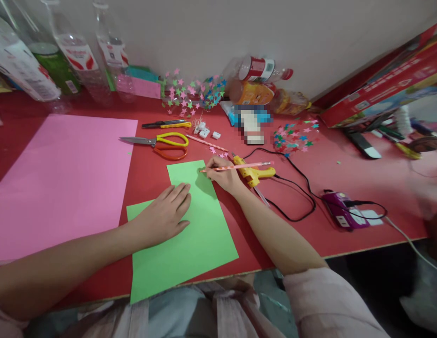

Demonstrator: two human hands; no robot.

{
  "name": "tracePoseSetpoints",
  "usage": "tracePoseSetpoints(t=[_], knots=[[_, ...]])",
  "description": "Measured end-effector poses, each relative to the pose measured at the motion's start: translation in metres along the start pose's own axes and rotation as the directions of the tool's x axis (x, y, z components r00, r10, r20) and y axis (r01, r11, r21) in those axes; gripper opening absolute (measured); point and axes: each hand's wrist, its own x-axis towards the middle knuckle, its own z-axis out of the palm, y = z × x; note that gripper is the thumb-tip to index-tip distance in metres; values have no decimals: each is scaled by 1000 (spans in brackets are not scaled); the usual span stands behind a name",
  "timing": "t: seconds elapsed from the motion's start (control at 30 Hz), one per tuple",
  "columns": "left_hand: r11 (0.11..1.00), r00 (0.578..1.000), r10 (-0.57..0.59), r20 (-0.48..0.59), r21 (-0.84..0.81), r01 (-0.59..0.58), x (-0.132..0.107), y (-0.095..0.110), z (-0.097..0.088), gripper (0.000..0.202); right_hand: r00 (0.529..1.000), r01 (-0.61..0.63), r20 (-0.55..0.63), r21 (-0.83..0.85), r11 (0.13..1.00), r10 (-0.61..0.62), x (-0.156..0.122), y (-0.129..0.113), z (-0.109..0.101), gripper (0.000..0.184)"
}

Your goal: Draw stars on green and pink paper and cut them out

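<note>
A green sheet of paper (190,244) with a notch cut from its upper left lies at the table's near edge, one corner hanging over. My left hand (169,209) rests flat on it, fingers stretched out. In my right hand (222,173) is a pink patterned pencil (246,165), its tip at the upper part of the green sheet. Just right of that hand lies a yellow glue gun (253,171). Scissors (165,142) with yellow and orange handles lie beyond the sheet, near a second pencil (206,142) and a yellow cutter knife (169,124).
A large pink sheet (70,183) covers the left of the red table (398,188). Star confetti (190,94) and plastic bottles (77,56) stand along the wall. On the right, a black cord (303,173) runs to a purple power socket (345,211).
</note>
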Motion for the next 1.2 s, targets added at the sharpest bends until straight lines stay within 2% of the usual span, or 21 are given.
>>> tracePoseSetpoints(t=[0.4,1.2], knots=[[1000,1000,-21,3,-11,21,-1,0,2,55,999,-7,-54,-26,1000,6,0,2,2,7],[1000,1000,-13,-1,22,13,-1,0,1,54,997,69,-36,-80,994,-72,-1,-4,-2,12]])
